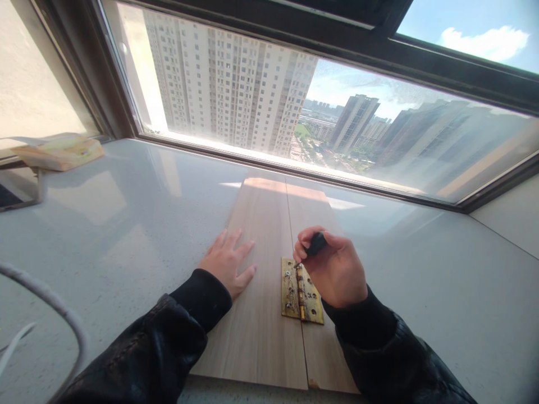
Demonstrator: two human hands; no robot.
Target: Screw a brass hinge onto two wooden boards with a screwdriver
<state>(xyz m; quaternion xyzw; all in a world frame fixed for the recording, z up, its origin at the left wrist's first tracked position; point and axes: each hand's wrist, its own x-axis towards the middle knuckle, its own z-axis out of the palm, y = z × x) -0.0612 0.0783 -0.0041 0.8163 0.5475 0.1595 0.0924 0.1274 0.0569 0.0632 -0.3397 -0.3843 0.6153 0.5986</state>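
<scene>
Two pale wooden boards lie side by side, the wider left board (265, 219) and the narrower right board (309, 213), with a thin seam between them. A worn brass hinge (290, 292) lies across that seam, with screws in some of its holes. My left hand (227, 261) rests with spread fingers on the left board's edge. Above the hinge, my right hand (337, 266) is closed around the dark handle of a screwdriver (315, 243). Its thin shaft slants down toward the upper part of the hinge; whether the tip touches a screw I cannot tell.
The boards lie on a glossy white speckled sill (168, 235) below a dark-framed window (236, 90). A wooden block (63, 151) sits at the far left beside a dark-edged object. A pale cable (63, 308) curves along the near left.
</scene>
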